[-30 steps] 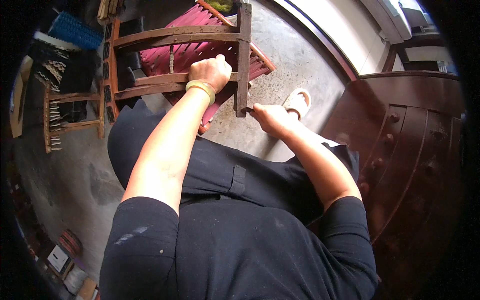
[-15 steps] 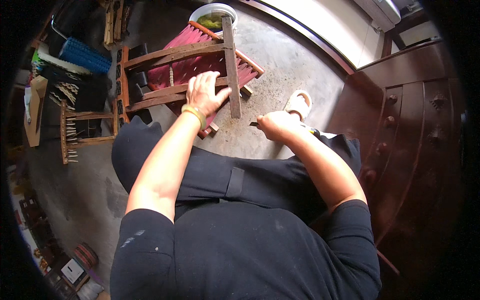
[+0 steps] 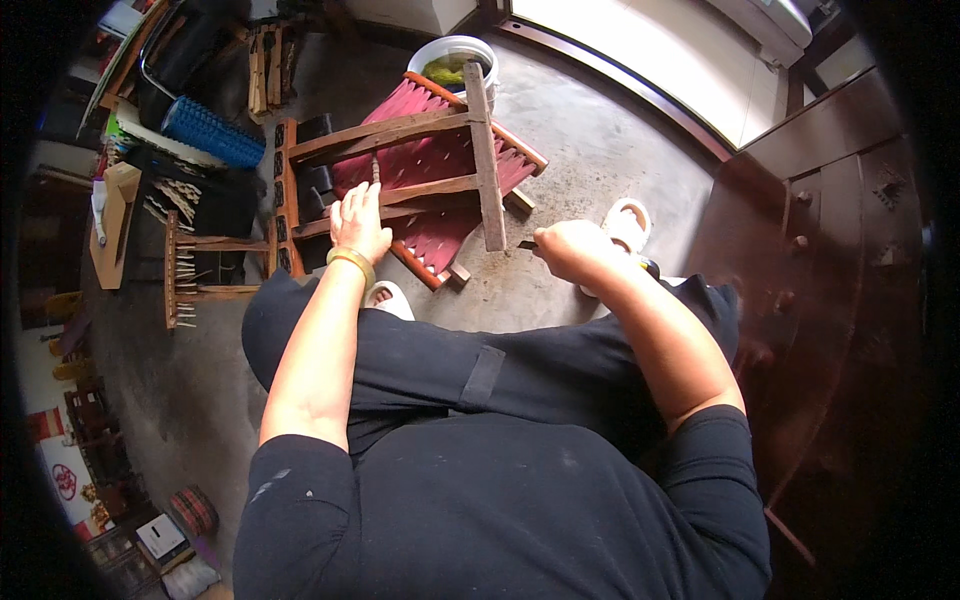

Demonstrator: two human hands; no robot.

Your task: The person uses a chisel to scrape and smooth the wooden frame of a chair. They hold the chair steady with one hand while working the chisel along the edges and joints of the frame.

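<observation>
A wooden stool frame (image 3: 487, 170) lies on its side before me, with long rails and a crossbar at its right end. My left hand (image 3: 360, 222) is at its nearest rail, fingers stretched out over the wood; whether it bears on the rail is hard to tell. Under the frame is a folding stool with a red woven seat (image 3: 425, 225). Right of the crossbar, my right hand (image 3: 575, 250) is closed around what looks like a utility knife (image 3: 528, 245). The dark blade tip sticks out toward the crossbar, and the fist hides most of the handle.
A white bucket (image 3: 487, 52) with something green inside stands behind the stools. Left are a blue textured roller (image 3: 210, 132), a corded wooden frame (image 3: 172, 270) and a cardboard piece (image 3: 117, 225). A dark wooden cabinet (image 3: 840, 300) bounds the right. My sandalled foot (image 3: 628, 225) is beside my right hand.
My left hand has moved left along the frame, away from the crossbar. My right hand keeps its grip on the knife. The whole view has shifted slightly, and my left sandal now shows.
</observation>
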